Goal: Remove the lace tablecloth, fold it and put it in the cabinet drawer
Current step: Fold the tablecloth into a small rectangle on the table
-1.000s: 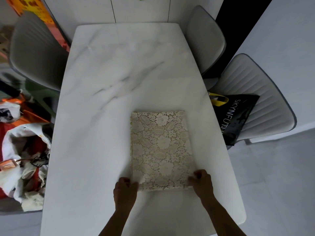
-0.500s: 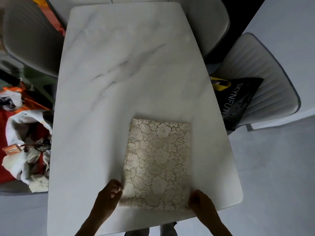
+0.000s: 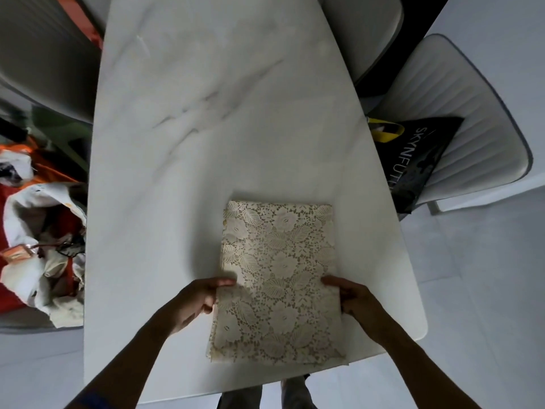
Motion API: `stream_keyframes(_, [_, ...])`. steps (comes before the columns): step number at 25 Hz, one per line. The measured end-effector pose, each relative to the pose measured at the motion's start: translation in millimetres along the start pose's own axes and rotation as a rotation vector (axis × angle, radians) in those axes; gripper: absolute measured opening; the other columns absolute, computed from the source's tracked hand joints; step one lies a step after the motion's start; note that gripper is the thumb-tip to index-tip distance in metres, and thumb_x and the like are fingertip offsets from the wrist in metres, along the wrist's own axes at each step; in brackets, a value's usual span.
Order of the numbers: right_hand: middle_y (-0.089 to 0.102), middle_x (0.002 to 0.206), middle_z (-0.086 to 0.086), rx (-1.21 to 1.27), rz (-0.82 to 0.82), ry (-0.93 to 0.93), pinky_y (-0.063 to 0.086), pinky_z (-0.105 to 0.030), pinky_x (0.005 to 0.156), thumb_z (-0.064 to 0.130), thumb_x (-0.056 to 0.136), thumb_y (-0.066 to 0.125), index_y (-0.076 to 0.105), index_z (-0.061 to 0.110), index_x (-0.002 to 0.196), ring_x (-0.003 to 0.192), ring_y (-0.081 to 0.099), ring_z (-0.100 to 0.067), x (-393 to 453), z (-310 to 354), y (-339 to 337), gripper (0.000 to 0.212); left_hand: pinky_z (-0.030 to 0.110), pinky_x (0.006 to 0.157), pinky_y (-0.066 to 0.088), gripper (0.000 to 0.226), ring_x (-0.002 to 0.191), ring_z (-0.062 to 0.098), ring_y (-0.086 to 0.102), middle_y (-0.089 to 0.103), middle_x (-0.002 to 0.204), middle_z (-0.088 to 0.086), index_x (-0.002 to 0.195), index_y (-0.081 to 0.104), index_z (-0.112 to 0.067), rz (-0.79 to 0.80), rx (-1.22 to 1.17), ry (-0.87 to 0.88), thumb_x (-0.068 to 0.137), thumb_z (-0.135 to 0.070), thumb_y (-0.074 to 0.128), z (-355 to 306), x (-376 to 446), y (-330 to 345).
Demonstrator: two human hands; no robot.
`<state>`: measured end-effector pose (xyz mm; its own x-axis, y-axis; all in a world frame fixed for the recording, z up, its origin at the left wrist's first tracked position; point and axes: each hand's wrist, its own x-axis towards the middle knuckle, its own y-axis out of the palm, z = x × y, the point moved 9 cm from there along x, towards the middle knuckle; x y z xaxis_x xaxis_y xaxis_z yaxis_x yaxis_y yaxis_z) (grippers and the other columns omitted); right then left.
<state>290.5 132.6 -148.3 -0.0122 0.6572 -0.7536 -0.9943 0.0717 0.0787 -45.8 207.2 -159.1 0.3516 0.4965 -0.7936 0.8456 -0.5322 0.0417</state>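
The cream lace tablecloth (image 3: 280, 278), folded into a tall rectangle, lies at the near right of the white marble table (image 3: 206, 113). My left hand (image 3: 197, 299) grips its left edge, thumb on top and fingers curled under. On the opposite side my right hand (image 3: 351, 299) grips the right edge the same way. The near end of the cloth looks slightly raised over the table's front edge. No cabinet or drawer is in view.
Grey chairs stand at the far left (image 3: 44, 54), far right (image 3: 368, 31) and right (image 3: 460, 113); the right one carries a black bag (image 3: 418, 154). A heap of white and orange cloth and bags (image 3: 38, 246) lies on the floor to the left.
Both hands moved from the cloth's near corners up to its side edges and took hold there. The cloth slid toward me, close to the table's front edge.
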Motion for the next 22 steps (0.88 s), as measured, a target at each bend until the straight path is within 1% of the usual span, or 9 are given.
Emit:
stream_keyframes(3, [0.072,0.119,-0.001,0.002,0.050,0.003,0.058,-0.032,0.085,-0.016,0.084,0.061,0.070,0.016,0.120,0.109,0.068,-0.018,1.5,-18.8,-0.2,0.049,0.015,0.078,0.049,0.069,0.098,0.003,0.067,0.073,0.113,-0.011,0.118,0.067,-0.021,0.078,0.126,0.132,0.070,0.028,0.058,4.6,-2.6,8.2])
stream_keyframes(6, [0.072,0.118,0.002,-0.014,-0.019,-0.032,0.057,-0.025,0.080,-0.005,0.089,0.062,0.073,0.020,0.114,0.106,0.069,-0.014,1.1,-20.2,-3.2,0.037,0.016,0.073,0.054,0.048,0.086,0.007,0.070,0.077,0.099,0.001,0.110,0.071,-0.009,-0.073,0.109,0.257,0.077,0.024,0.063,0.1,-6.5,0.7])
stream_keyframes(9, [0.077,0.093,-0.002,-0.038,-0.115,-0.077,0.058,-0.027,0.069,0.012,0.095,0.062,0.078,0.022,0.100,0.092,0.074,-0.024,1.9,-5.7,-6.3,0.020,0.022,0.058,0.048,0.034,0.055,0.002,0.057,0.070,0.062,-0.003,0.067,0.075,-0.022,-0.216,0.172,0.259,0.085,0.006,0.066,-11.7,-3.4,-11.2])
stream_keyframes(10, [0.074,0.076,-0.006,0.013,-0.125,-0.028,0.056,-0.030,0.064,0.017,0.093,0.065,0.077,0.016,0.091,0.086,0.075,-0.030,4.4,-4.7,-4.4,0.013,0.023,0.051,0.038,0.044,0.046,0.005,0.044,0.055,0.048,-0.006,0.047,0.058,-0.023,-0.332,0.196,0.193,0.088,-0.011,0.069,-11.6,-0.5,-22.9])
stream_keyframes(11, [0.065,0.060,-0.006,0.049,-0.161,0.068,0.051,-0.030,0.059,0.024,0.090,0.068,0.073,0.012,0.078,0.078,0.075,-0.032,7.6,-6.2,-4.0,0.018,0.024,0.049,0.027,0.055,0.044,0.009,0.030,0.037,0.044,-0.007,0.045,0.039,-0.018,-0.442,0.189,0.106,0.089,-0.031,0.070,-10.9,0.0,-32.7])
stream_keyframes(13, [0.047,0.045,-0.005,0.063,-0.251,0.257,0.041,-0.026,0.054,0.034,0.086,0.073,0.059,0.013,0.057,0.059,0.072,-0.028,11.3,-16.0,-5.7,0.039,0.028,0.051,0.018,0.063,0.052,0.012,0.020,0.022,0.050,-0.007,0.052,0.026,-0.017,-0.535,0.131,0.034,0.087,-0.052,0.065,-11.5,2.1,-35.9])
stream_keyframes(16, [0.044,0.042,-0.005,-0.037,-0.372,0.283,0.034,-0.025,0.050,0.038,0.082,0.075,0.051,0.013,0.049,0.041,0.056,-0.021,14.9,-16.2,-12.3,0.048,0.030,0.054,0.025,0.061,0.052,0.019,0.027,0.030,0.048,-0.008,0.048,0.030,-0.018,-0.565,0.185,0.148,0.087,-0.048,0.065,-23.9,1.8,-31.5])
stream_keyframes(19, [0.051,0.048,0.001,-0.342,-0.459,0.032,0.035,-0.027,0.054,0.047,0.079,0.076,0.058,0.011,0.052,0.048,0.047,-0.015,15.6,6.2,-20.9,0.048,0.026,0.063,0.044,0.028,0.072,0.017,0.059,0.062,0.075,-0.004,0.064,0.058,-0.023,-0.634,0.205,0.289,0.081,-0.034,0.078,-35.9,-3.9,-41.1])
stream_keyframes(22, [0.066,0.083,0.009,-0.324,-0.490,-0.141,0.045,-0.021,0.064,0.039,0.073,0.083,0.066,0.024,0.087,0.074,0.061,-0.009,15.1,31.8,-17.2,0.027,0.027,0.067,0.048,0.020,0.080,0.011,0.064,0.071,0.083,-0.004,0.083,0.067,-0.024,-0.464,0.147,0.331,0.071,-0.028,0.082,-40.0,2.3,-32.2])
